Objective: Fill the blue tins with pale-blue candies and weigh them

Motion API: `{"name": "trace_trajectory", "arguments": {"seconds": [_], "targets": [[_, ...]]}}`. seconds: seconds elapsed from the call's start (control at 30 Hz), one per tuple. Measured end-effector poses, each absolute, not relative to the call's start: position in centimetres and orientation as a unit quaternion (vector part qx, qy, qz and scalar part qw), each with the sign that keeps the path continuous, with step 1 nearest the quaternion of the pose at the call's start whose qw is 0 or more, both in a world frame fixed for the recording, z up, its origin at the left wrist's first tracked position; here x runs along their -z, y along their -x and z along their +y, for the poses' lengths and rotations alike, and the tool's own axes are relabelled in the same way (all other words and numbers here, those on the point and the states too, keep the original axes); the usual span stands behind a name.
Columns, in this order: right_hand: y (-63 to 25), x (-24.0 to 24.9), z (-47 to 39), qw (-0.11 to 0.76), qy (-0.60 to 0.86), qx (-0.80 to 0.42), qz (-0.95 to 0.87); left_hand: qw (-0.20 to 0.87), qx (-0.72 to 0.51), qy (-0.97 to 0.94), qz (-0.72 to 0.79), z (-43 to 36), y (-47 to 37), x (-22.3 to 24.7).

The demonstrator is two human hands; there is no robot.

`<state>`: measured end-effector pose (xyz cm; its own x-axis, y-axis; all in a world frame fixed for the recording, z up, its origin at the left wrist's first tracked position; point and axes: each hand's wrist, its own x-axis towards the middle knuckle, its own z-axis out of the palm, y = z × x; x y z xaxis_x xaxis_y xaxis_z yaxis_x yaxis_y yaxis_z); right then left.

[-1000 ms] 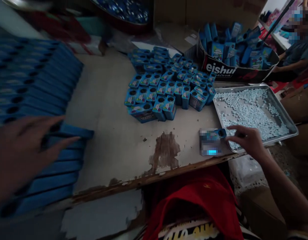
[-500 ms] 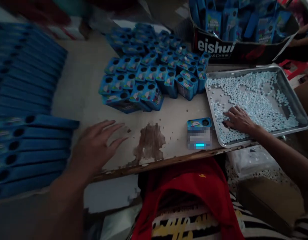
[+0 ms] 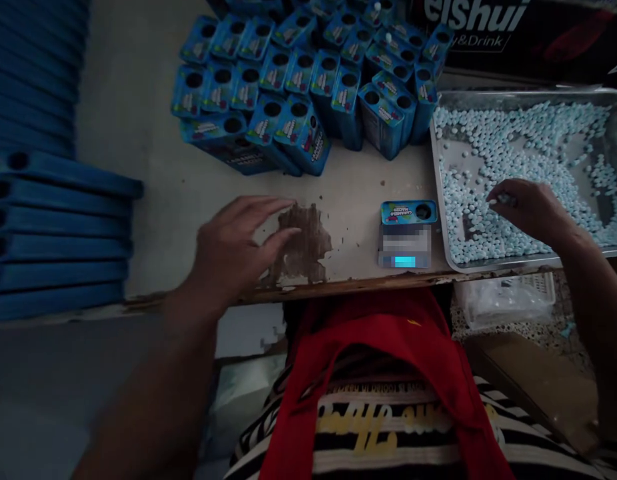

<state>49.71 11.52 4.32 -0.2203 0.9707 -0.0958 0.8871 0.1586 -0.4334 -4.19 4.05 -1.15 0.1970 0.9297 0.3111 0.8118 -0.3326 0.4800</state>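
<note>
My left hand (image 3: 238,243) hovers over the table with thumb and fingers apart, holding nothing, close to a worn brown patch. Over the metal tray (image 3: 441,220), my right hand (image 3: 535,207) is curled round a few small pale-blue candies (image 3: 505,199). Many more loose candies (image 3: 528,160) are spread across the tray. Between the hands, a blue candy box (image 3: 405,212) with a round hole in its top rests on a small digital scale (image 3: 405,247) whose display is lit; the digits are blurred out.
Several blue boxes (image 3: 303,133) with round holes stand grouped behind the scale. More blue boxes (image 3: 63,227) are stacked at the left. A black carton (image 3: 528,40) with white lettering sits behind the tray. The table's chipped front edge (image 3: 338,287) runs before a red apron (image 3: 298,373).
My right hand has lifted from the candies, its fingers now closed round a few. My left hand has moved right across the table. The view has tilted downward.
</note>
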Motion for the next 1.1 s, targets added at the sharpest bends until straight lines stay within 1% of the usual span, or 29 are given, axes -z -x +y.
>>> {"name": "trace_trajectory", "arguments": {"seconds": [0.07,0.17,0.2,0.3,0.4,0.5,0.63,0.73,0.77,0.83,0.87,0.93,0.97,1.0,1.03,1.07,1.1], "targets": [[-49.8,-4.0,11.3,0.119,0.630,-0.279,-0.715,0.138,-0.302,-0.776,0.535,4.0,2.1,1.0],[-49.7,-3.7,11.1,0.156,0.633,-0.458,-0.604,0.196,-0.357,-0.755,0.514,3.6,-1.1,1.2],[-49.5,-3.7,11.0,0.166,0.628,-0.500,-0.573,0.226,-0.376,-0.737,0.514,3.5,-2.2,1.4],[-48.3,-4.5,10.3,0.209,0.615,-0.544,-0.531,0.308,-0.409,-0.694,0.506,3.4,-5.4,1.6],[-46.5,-5.3,9.5,0.241,0.595,-0.564,-0.519,0.318,-0.418,-0.692,0.496,4.1,-8.1,1.6],[-45.2,-5.4,9.2,0.264,0.590,-0.555,-0.524,0.314,-0.444,-0.680,0.492,5.1,-9.9,2.1],[-44.9,-4.8,9.3,0.343,0.583,-0.528,-0.513,0.407,-0.441,-0.640,0.480,5.8,-11.4,3.8],[-45.3,-4.3,9.3,0.359,0.583,-0.534,-0.496,0.439,-0.450,-0.606,0.487,5.6,-11.8,4.7],[-45.5,-4.1,9.3,0.350,0.584,-0.535,-0.500,0.440,-0.459,-0.598,0.487,5.5,-11.9,4.8],[-45.9,-3.9,9.3,0.303,0.595,-0.509,-0.543,0.442,-0.461,-0.598,0.485,5.4,-12.1,4.8],[-46.0,-3.9,9.3,0.271,0.602,-0.473,-0.584,0.445,-0.454,-0.602,0.483,5.5,-12.2,4.7],[-46.0,-4.0,9.3,0.220,0.605,-0.362,-0.674,0.443,-0.441,-0.618,0.476,6.0,-12.5,4.4],[-45.7,-4.1,9.2,0.214,0.600,-0.305,-0.708,0.428,-0.442,-0.634,0.469,6.5,-12.7,4.1],[-45.3,-4.1,9.1,0.226,0.594,-0.269,-0.723,0.398,-0.445,-0.661,0.454,7.0,-13.0,3.7],[-44.8,-4.0,8.9,0.257,0.592,-0.264,-0.717,0.350,-0.449,-0.700,0.430,7.5,-13.4,3.1],[-44.1,-3.8,8.7,0.301,0.595,-0.293,-0.685,0.286,-0.451,-0.744,0.402,8.1,-13.9,2.4],[-43.4,-3.5,8.6,0.352,0.598,-0.351,-0.629,0.213,-0.451,-0.784,0.371,8.7,-14.4,1.6]]}}
